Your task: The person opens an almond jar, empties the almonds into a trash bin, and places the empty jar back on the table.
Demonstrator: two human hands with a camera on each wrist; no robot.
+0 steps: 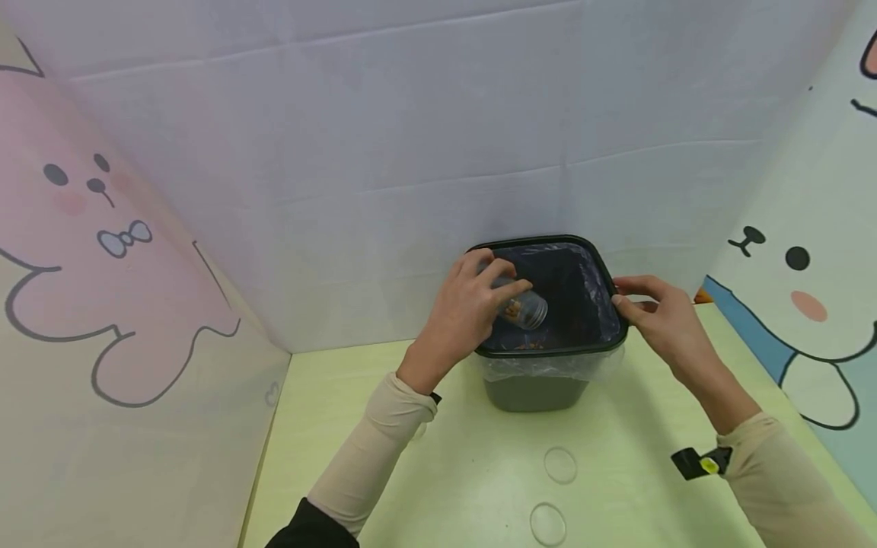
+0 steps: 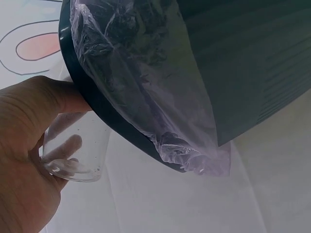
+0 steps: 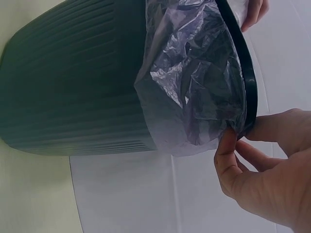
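Observation:
A dark bin stands on the table with a clear plastic liner folded over its black rim. Over the bin's opening my left hand grips a clear jar. The jar is tilted, its mouth facing down and to the right into the bin, with small orange-brown bits inside near the mouth. More orange bits show at the front of the bin's inside. On the bin's right side, my right hand pinches the rim and liner between thumb and fingers.
Two thin clear rings lie on the yellow-green table in front of the bin. A white cloth wall rises close behind it. Printed cartoon panels stand at both sides. A small orange-brown object shows behind my right hand.

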